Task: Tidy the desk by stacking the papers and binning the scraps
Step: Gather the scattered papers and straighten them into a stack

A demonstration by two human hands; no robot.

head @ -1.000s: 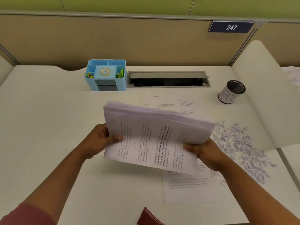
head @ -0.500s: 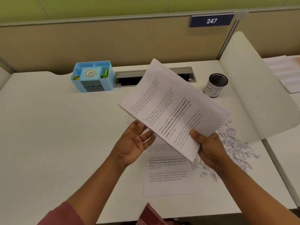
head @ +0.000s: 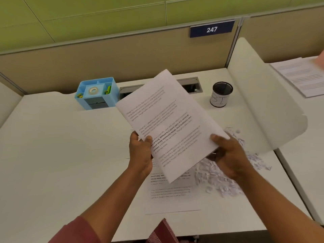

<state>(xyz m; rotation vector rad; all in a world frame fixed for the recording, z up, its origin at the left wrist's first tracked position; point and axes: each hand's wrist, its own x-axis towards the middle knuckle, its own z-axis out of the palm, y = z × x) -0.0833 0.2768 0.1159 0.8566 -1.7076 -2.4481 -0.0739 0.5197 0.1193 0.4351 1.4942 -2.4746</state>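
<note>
We see both hands gripping a stack of papers raised above the desk at the centre of the frame: the left hand pinches its lower left edge, the right hand clasps its lower right corner. Beneath it one printed sheet lies flat on the desk, with a heap of paper scraps just to its right, and a small black bin stands at the upper right.
</note>
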